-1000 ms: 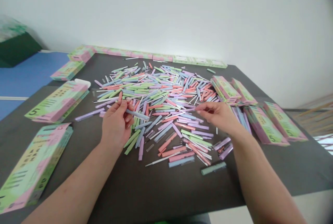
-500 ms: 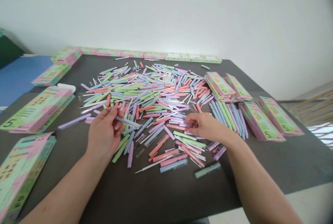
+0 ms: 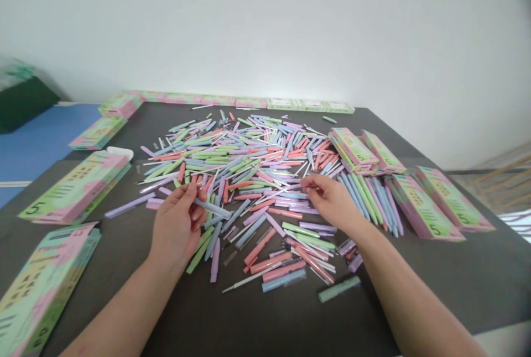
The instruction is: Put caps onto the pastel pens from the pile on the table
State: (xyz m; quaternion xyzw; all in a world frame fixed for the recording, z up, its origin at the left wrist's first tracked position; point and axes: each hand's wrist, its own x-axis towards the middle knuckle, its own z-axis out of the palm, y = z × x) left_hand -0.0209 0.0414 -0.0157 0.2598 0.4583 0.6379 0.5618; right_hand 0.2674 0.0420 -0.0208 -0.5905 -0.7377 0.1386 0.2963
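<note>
The left hand (image 3: 176, 221) pinches a blue pen barrel (image 3: 213, 209); the right hand (image 3: 334, 202) arches over pens (image 3: 290, 203), grip unclear. Printed cartons (image 3: 72, 188) flank them, contents hidden.

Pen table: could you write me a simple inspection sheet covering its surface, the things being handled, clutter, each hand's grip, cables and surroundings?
Surface: dark table, with a pile of pens spread over its middle.
Job's things: colourful pens, some in a row at right; patterned boxes along left, right and far sides.
Clutter: white sticks among the pile; a green barrel apart at front.
Left grip: left hand holds a blue barrel.
Right grip: right hand at the pile; unclear whether holding anything.
Cables: nothing seen.
Surroundings: pale wall behind; blue surface at left.
</note>
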